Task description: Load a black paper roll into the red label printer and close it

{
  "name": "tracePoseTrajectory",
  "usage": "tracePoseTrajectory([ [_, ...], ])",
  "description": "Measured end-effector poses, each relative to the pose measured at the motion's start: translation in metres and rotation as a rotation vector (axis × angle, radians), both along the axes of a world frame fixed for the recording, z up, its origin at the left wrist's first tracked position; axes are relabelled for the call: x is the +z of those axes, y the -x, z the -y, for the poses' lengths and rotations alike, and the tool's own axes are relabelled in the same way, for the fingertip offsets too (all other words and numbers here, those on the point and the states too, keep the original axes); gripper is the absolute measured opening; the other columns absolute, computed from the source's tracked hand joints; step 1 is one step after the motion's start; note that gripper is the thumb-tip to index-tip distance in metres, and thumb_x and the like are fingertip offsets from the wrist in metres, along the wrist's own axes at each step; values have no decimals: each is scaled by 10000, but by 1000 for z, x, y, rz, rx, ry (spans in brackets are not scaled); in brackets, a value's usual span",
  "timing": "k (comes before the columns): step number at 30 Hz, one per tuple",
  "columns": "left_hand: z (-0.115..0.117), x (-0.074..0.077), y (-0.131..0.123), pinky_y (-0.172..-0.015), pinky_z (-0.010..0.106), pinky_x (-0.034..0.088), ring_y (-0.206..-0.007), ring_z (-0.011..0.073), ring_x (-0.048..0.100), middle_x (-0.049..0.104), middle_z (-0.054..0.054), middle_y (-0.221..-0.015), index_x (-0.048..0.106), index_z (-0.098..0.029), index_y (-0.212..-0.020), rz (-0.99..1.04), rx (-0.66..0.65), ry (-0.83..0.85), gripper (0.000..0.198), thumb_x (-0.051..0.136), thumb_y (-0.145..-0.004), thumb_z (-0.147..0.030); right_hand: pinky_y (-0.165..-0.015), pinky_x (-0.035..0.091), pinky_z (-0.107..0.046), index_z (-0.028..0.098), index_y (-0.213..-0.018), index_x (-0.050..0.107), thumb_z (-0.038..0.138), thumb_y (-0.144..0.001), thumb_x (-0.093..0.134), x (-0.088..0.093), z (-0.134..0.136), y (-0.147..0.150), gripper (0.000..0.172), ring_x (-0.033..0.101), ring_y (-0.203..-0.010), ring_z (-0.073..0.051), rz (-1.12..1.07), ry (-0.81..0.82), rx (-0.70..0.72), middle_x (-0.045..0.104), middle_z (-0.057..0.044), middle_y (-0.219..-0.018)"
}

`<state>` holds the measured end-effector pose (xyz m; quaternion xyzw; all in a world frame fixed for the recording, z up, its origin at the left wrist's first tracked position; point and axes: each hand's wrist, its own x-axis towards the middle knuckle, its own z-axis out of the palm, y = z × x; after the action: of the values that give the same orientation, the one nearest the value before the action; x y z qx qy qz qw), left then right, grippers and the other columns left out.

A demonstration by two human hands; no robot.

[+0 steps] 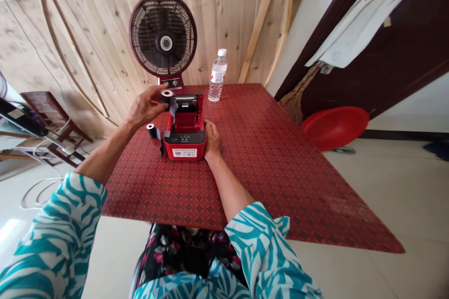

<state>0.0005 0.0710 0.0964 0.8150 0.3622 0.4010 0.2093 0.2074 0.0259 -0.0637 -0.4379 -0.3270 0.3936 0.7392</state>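
Left hand [145,107], left of the frame's centre: thumb and fingers pinching a black cylindrical roll with a white-ringed end [167,95]. Right hand [212,138], mid-frame: fingers together along the right flank of a red-and-black box-shaped plastic printer [185,139]; fingertips partly hidden, pressure cannot be told.

Contents, large to small. Red diamond-patterned surface [266,163], across the centre. Round dark-red fan with black grille [166,43], upper left of centre. Printer, mid-frame, lid raised, labelled front toward the frame's bottom. Clear plastic bottle with white cap [217,77], upper centre. Held roll, above the printer's left rear. Second black roll with white-ringed end [151,131], on the surface left of the printer. Greyish film strip [174,108], hanging below the held roll.

Handling, judged: keep the printer braced with the right hand; grip the roll by its sides, strip flat and untwisted, clear of the lid hinge.

Orientation: held roll's white-ringed end faces up toward the camera; long axis near upright, exact tilt uncertain.
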Motion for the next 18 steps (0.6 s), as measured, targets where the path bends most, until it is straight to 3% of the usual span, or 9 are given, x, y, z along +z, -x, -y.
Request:
tracePoseTrajectory([
  [4,-20,-21,30,-739,286,535,-761,156,637,670,14,-864,639,-161,-1080,217,342,114,416,724,-673,-187,-979,489,-367,244,-1060,693,503,-829,551,-1,-1,-2,375,646,-1085,-200,-13,31,-11,740,-25,-1116],
  [7,-33,-43,41,-688,276,507,-745,169,627,650,5,-799,608,-166,-959,166,535,194,371,763,-626,-222,-979,492,-373,245,-1048,694,498,-820,557,0,0,-2,367,647,-1088,-203,-10,40,-23,743,-22,-1111],
  [13,-50,-78,46,-602,267,464,-699,195,640,664,-7,-694,568,-196,-842,-9,486,386,386,816,-552,-245,-975,499,-382,248,-1037,694,497,-825,555,-1,-1,-1,355,648,-1101,-205,-1,47,-32,745,-29,-1108],
  [18,-58,-89,55,-630,255,470,-729,194,654,686,-7,-695,628,-184,-868,-60,389,394,411,843,-564,-358,-989,499,-390,245,-1044,693,495,-835,542,-2,-1,-1,358,651,-1121,-208,7,40,-25,744,-32,-1121],
])
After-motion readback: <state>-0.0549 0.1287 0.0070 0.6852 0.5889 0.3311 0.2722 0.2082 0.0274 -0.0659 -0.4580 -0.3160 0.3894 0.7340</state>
